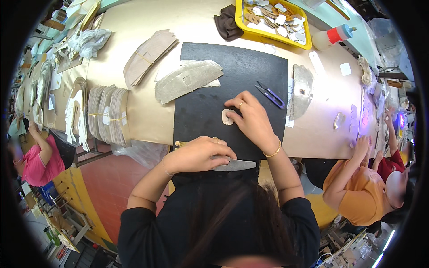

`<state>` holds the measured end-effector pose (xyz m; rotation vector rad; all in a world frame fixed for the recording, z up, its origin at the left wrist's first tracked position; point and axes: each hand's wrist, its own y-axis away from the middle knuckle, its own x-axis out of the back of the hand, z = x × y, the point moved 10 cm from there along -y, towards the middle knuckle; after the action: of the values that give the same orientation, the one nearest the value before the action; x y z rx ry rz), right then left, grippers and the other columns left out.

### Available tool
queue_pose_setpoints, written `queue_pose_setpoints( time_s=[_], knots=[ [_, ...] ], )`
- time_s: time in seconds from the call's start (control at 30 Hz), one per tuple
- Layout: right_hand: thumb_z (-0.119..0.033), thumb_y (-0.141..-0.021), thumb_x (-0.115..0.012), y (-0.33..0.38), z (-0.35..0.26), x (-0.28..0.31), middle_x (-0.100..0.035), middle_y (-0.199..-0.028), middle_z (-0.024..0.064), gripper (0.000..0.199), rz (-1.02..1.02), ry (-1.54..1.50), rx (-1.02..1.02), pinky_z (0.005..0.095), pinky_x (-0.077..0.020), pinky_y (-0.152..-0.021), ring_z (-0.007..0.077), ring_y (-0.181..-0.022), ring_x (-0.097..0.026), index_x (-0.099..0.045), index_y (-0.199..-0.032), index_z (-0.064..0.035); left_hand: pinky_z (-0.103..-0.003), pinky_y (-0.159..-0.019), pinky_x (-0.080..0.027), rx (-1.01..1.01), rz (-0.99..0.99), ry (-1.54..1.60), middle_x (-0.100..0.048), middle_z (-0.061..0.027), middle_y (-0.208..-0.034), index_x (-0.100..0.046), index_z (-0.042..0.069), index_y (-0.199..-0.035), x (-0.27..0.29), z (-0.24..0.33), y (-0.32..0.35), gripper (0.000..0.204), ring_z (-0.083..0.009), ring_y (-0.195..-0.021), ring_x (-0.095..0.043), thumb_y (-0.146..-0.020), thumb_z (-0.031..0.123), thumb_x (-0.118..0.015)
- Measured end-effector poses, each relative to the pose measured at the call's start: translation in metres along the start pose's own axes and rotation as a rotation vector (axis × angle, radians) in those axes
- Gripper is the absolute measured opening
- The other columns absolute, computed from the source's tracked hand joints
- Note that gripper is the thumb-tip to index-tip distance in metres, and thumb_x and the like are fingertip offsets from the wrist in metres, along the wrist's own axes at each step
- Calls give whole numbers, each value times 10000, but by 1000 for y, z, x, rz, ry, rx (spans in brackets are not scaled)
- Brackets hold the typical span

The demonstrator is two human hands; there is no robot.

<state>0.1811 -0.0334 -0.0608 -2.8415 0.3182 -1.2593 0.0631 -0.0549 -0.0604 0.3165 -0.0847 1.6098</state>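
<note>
My left hand (199,154) is at the near edge of a black mat (205,123), its fingers closed over a grey curved cut piece (239,165) that sticks out to the right. Farther up on the mat, my right hand (252,117) has its thumb and fingertips on a small beige rounded piece (226,118); the fingers partly cover it. Purple-handled thread snips (273,98) lie to the right of that hand. Beyond my left hand, a pile of grey curved pieces (190,81) with small cut-outs overlaps the mat's left side.
A yellow tray (307,41) of small cut pieces stands at the back, beside a dark cloth (228,24) and a red-banded bottle (333,36). Tied stacks (107,114) stand at the left. More grey pieces (304,87) lie right of the mat. Co-workers sit at both sides.
</note>
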Motion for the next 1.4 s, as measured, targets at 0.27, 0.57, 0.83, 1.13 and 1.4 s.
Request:
queue_pose_setpoints(
  time_s=[0.27, 0.57, 0.83, 1.13, 1.4],
  knots=[
    [-173, -855, -803, 41, -7, 9, -699, -967, 101, 264, -374, -413, -230, 323, -527, -804, 214, -898, -685, -724, -1057, -21, -397, -826, -539, 76, 78, 99, -727, -121, -982, -737, 50, -1076, 16, -13, 2, 202, -327, -908, -692, -905, 156, -720],
    [-144, -863, -783, 60, 38, -3, -742, -1004, 136, 314, -151, -606, -577, 347, -558, -759, 235, -806, -715, -692, -1124, 5, -208, -641, -478, 377, 439, 346, -625, 21, -853, -705, 5, -1178, 52, -63, 5, 388, -40, -726, -573, -832, 122, -835],
    [-120, -836, -807, 38, 31, 10, -744, -996, 101, 316, 11, -351, -363, 299, -551, -781, 167, -862, -704, -714, -1113, 0, -233, -555, -510, 423, 585, 262, -717, -88, -974, -726, -6, -1115, 68, -66, 1, 295, -77, -685, -641, -862, 126, -800],
    [-121, -836, -793, 38, 34, 8, -742, -1042, 142, 291, 44, -252, -340, 330, -549, -841, 260, -942, -727, -721, -1089, 3, -235, -488, -514, 333, 596, 138, -636, -63, -929, -745, -10, -1111, 73, -64, -8, 266, -97, -627, -614, -875, 103, -795],
    [-114, -834, -793, 37, 34, 8, -738, -1044, 141, 289, 30, -230, -339, 338, -549, -844, 274, -947, -726, -723, -1088, 4, -261, -509, -523, 293, 616, 103, -640, -91, -916, -741, -5, -1113, 75, -64, -7, 259, -138, -580, -625, -881, 103, -782]
  ],
)
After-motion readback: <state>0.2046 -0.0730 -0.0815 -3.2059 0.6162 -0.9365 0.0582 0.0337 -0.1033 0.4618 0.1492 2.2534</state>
